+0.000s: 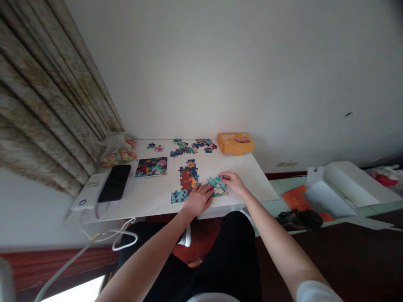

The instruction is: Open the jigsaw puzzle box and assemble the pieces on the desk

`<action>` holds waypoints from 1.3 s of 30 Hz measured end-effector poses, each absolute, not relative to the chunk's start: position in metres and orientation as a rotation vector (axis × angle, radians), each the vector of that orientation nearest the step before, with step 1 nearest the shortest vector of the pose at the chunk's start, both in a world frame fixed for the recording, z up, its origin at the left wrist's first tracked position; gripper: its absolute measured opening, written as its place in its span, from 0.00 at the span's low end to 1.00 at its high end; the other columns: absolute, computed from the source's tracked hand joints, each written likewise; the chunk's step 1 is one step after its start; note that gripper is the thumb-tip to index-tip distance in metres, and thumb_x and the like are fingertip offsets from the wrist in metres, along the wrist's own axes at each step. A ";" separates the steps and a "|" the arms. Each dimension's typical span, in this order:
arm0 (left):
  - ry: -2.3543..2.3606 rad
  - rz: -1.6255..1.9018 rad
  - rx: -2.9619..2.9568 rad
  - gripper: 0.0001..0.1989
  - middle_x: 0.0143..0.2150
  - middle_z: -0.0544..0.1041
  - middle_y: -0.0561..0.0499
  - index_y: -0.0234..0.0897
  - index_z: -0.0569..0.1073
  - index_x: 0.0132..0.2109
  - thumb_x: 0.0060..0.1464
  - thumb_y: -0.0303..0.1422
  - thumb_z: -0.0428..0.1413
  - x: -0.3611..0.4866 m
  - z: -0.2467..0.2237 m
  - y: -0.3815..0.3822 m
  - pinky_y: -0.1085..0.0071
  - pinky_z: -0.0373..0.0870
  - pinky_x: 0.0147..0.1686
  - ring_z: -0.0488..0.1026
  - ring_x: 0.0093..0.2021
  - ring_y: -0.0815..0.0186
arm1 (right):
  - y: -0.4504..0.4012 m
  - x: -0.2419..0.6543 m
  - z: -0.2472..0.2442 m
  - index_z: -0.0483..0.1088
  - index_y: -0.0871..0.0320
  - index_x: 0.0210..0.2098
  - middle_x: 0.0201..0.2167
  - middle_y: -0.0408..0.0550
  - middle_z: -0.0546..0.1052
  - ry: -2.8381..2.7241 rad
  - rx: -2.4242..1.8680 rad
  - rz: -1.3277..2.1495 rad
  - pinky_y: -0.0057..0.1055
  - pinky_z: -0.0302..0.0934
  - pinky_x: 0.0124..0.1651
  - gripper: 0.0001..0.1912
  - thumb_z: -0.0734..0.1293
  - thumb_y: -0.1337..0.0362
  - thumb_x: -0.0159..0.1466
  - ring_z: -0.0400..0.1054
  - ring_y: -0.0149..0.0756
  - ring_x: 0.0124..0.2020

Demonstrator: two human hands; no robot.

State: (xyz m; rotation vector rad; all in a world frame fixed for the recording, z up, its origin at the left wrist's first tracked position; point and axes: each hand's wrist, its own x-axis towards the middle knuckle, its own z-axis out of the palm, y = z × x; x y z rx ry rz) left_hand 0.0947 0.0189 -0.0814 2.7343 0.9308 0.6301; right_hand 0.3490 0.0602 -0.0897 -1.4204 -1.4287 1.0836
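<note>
A joined section of jigsaw puzzle with a brown figure lies on the white table in front of me. To its right is a light teal section of the same puzzle. My left hand lies across the lower parts of both sections, fingers stretched out and palm down. At the upper right corner of the teal section, my right hand pinches a small teal puzzle piece, partly covered by its fingers. Whether that piece is locked into its neighbours I cannot tell.
Several loose puzzle pieces lie along the wall, beside an orange box. A picture card, a black phone on a white box, and a plastic bag are at left. White cables hang off the table's left front.
</note>
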 end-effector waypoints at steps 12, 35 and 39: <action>0.933 0.608 2.722 0.17 0.62 0.76 0.44 0.40 0.74 0.61 0.70 0.34 0.50 0.095 -0.079 0.018 0.49 0.61 0.67 0.70 0.65 0.56 | 0.047 0.336 -0.089 0.80 0.53 0.37 0.37 0.49 0.80 -1.793 -1.427 0.600 0.38 0.68 0.49 0.05 0.70 0.62 0.64 0.73 0.41 0.42; 0.930 0.633 2.700 0.16 0.62 0.77 0.45 0.41 0.75 0.59 0.69 0.33 0.52 0.094 -0.078 0.017 0.50 0.62 0.66 0.70 0.64 0.55 | 0.041 0.343 -0.087 0.80 0.53 0.42 0.45 0.52 0.80 -1.870 -1.636 0.205 0.40 0.64 0.55 0.11 0.64 0.60 0.71 0.72 0.43 0.49; 0.983 0.717 2.641 0.14 0.58 0.78 0.46 0.43 0.77 0.56 0.69 0.34 0.52 0.092 -0.074 0.022 0.53 0.66 0.64 0.73 0.60 0.57 | 0.063 0.352 -0.090 0.78 0.57 0.48 0.49 0.56 0.79 -1.703 -1.919 0.028 0.43 0.60 0.55 0.15 0.61 0.60 0.72 0.70 0.48 0.51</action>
